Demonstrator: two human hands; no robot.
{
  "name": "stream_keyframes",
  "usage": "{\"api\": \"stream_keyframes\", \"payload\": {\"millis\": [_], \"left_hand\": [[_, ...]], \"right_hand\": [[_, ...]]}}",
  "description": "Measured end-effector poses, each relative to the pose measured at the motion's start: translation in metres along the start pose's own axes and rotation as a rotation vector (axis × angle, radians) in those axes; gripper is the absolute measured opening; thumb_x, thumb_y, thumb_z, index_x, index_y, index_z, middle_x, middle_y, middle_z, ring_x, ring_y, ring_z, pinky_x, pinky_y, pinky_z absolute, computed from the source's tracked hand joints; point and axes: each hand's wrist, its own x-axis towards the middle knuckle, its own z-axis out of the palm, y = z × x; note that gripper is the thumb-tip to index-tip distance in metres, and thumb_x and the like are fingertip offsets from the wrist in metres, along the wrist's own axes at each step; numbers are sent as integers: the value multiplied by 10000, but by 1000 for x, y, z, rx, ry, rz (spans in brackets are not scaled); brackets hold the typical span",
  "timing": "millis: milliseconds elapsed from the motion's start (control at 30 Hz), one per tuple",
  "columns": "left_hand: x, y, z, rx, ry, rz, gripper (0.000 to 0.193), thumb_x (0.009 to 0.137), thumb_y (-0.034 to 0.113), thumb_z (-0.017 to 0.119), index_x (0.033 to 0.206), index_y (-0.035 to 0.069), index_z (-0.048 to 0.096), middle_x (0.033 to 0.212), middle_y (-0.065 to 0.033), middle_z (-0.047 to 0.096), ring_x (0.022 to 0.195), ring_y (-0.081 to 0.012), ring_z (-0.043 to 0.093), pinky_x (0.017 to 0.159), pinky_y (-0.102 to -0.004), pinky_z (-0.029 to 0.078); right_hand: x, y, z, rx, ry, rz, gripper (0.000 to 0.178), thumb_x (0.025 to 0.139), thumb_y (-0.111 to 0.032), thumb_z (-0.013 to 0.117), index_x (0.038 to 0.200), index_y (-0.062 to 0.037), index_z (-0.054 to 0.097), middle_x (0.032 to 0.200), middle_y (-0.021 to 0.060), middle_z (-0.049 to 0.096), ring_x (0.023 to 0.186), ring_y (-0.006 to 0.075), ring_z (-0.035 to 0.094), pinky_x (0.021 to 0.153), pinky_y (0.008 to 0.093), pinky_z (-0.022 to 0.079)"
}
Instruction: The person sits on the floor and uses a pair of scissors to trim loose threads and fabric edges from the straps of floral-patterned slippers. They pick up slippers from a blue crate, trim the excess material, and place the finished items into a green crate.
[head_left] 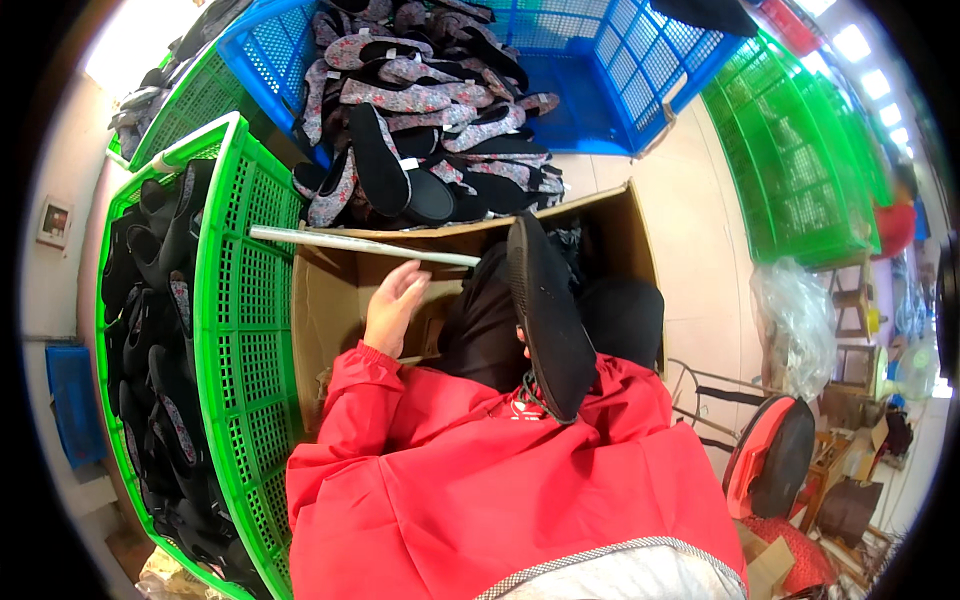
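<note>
A black cloth shoe (552,325) stands upright over my lap, its textured sole edge along the left side. My right hand (523,341) grips it; only fingertips show at its left edge, the rest being hidden behind the shoe and red sleeve. Empty and with fingers stretched out, my left hand (395,308) is raised to the left of the shoe. Just beyond its fingertips a pale rod (345,241) slants across the open cardboard box (325,285) in front of me.
A blue crate (640,75) beyond the box has flower-patterned and black shoes (400,125) heaped at its left. To the left stands a green crate (255,300) packed with black shoes (165,370). Green crates (790,150), clear plastic (795,315) and a red-black chair (775,455) are at right.
</note>
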Motion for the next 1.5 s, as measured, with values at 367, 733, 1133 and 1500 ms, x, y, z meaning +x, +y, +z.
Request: {"api": "stream_keyframes", "payload": {"millis": [367,733,1133,1500], "left_hand": [[-20,54,86,-548,-241,-49,572,920,114,627,1446,87,403,1309,-110,518,1178,-244,535,961,-372,480],[-5,29,40,-490,192,11,506,866,-7,603,1355,51,488,1054,-131,651,884,-233,663,778,-374,558],[11,3,23,-669,340,-125,239,900,220,657,1076,64,616,940,-76,664,788,-223,646,719,-378,543],[6,-9,20,-604,365,-86,193,905,220,662,1001,61,612,949,-80,656,816,-233,653,745,-383,551]], "right_hand": [[-56,2,123,-540,218,-372,301,761,54,607,1057,5,632,829,29,646,702,103,607,664,244,486],[-76,-14,141,-380,-155,-735,339,969,-118,577,1288,-19,514,1169,140,619,1053,179,621,666,179,468],[-75,-2,154,-732,-7,-666,359,958,-206,648,1258,-22,575,1090,-26,572,970,52,510,892,208,415],[-38,17,133,-532,396,-821,144,884,-125,737,989,-52,671,872,-48,635,788,42,560,748,193,461]]}}
